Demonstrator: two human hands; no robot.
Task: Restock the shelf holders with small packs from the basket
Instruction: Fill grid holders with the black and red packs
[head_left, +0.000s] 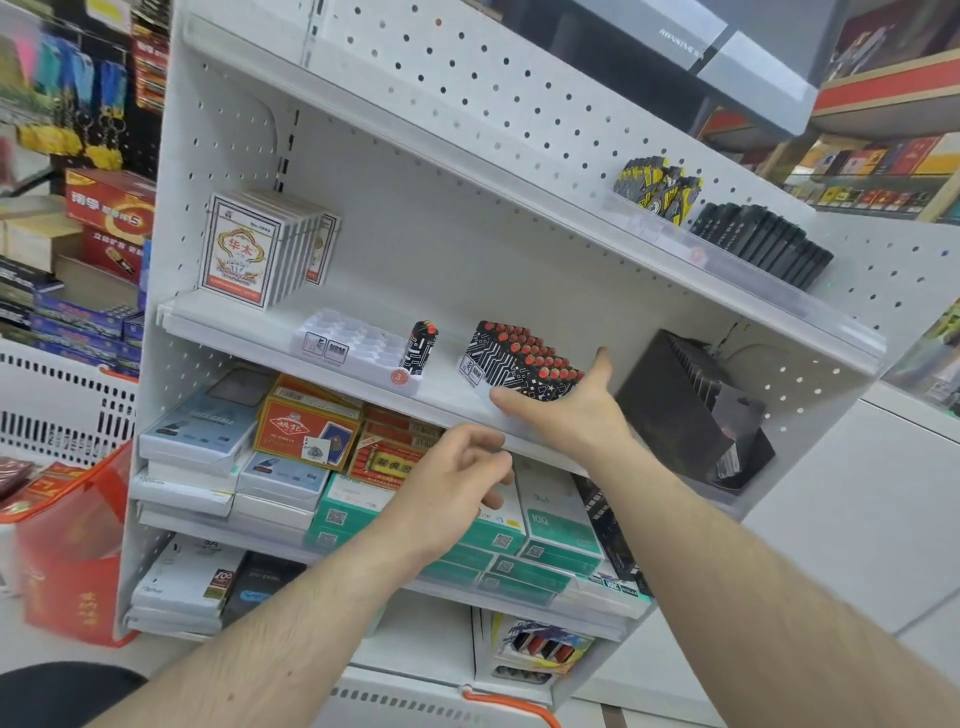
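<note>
A: Shop aisle, white pegboard shelf unit (363, 291), stock on every level. Middle shelf has two holders: left tray (353, 340) is nearly bare, one lone black-and-red pack (421, 347) standing at its right end; right tray (519, 364) is full of the same red-capped packs.

B: Hands?

A: Right hand (566, 405) is flat against the full tray's near side, fingers straight, thumb up, gripping nothing. Left hand (457, 478) hovers just below the shelf edge, fingers loosely curled; I see nothing in it, though the palm side is hidden.

B: Basket?

A: Orange basket (67, 545) sits on the floor at far left, well apart from both hands. Contents blurred, can't tell if they're packs.

B: Handling?

A: My guess: packs are light, stiff, slim, glossy, so a bit slippery and easy to topple. Pinch one by its narrow sides near the middle, drop it upright into an empty slot of the left tray.
</note>
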